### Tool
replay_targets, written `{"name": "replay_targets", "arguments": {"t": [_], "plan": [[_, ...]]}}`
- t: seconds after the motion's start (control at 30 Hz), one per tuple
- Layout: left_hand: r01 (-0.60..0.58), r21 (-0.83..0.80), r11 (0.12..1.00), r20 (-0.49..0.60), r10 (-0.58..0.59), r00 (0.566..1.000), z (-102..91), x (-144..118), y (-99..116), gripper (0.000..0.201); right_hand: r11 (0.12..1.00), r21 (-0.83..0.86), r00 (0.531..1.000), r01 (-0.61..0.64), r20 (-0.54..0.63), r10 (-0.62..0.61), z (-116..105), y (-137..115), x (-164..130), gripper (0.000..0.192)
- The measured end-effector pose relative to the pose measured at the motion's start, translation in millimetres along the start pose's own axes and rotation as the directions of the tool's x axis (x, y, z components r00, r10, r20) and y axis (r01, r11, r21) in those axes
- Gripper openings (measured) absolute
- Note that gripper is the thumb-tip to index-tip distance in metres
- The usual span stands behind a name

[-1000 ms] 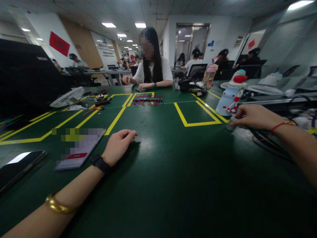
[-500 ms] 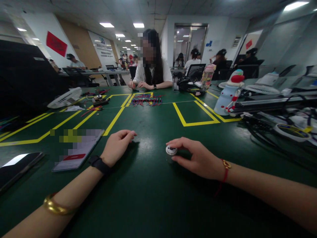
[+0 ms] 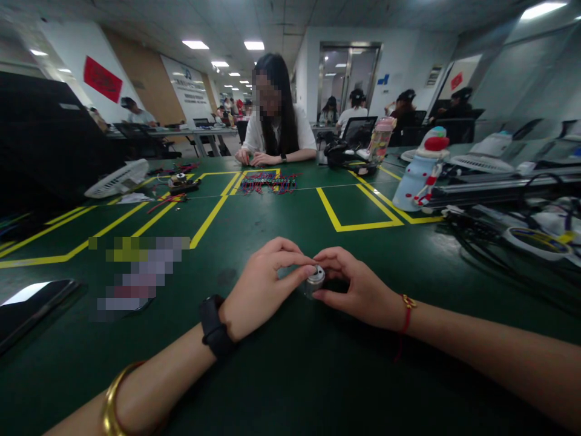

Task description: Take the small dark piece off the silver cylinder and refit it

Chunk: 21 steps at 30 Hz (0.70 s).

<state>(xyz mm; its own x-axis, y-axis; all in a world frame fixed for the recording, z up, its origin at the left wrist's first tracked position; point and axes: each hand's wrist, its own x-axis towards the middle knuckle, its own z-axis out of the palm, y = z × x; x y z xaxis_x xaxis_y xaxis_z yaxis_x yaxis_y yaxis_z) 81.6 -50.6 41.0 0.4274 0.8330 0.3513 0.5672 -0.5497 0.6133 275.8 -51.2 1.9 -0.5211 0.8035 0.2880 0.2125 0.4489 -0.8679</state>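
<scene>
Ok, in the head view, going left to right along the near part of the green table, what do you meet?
Dark phone → blurred phone → left hand → small round silver part, pinched by both hands → right hand → black cables.

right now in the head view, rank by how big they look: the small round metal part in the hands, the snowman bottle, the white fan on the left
1. white fan and snowman bottle: look about alike, not ranked.
2. small round metal part, pinched between left hand and right hand: smallest, even though nearest the camera.
</scene>
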Motion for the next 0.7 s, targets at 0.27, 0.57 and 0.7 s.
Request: {"name": "replay_targets", "arguments": {"t": [0.27, 0.57, 0.7], "plan": [[0.01, -0.003, 1.0, -0.092, -0.01, 0.996, -8.2, 0.2, 1.3, 0.019, 0.998, -0.052, 1.0, 0.025, 0.017, -0.024, -2.2, -1.2, 0.8, 0.047], [0.093, 0.039, 0.995, 0.143, -0.098, 0.985, 3.8, -14.5, -24.8, 0.018, 0.995, -0.097, 1.0, 0.007, 0.008, -0.006, -3.1, -3.5, -0.8, 0.041], [0.085, 0.055, 0.995, 0.172, -0.094, 0.981, 11.9, -13.9, -25.1, 0.018, 0.992, -0.127, 1.0, 0.013, 0.0, -0.013, -3.0, -3.4, -1.3, 0.041]]}}
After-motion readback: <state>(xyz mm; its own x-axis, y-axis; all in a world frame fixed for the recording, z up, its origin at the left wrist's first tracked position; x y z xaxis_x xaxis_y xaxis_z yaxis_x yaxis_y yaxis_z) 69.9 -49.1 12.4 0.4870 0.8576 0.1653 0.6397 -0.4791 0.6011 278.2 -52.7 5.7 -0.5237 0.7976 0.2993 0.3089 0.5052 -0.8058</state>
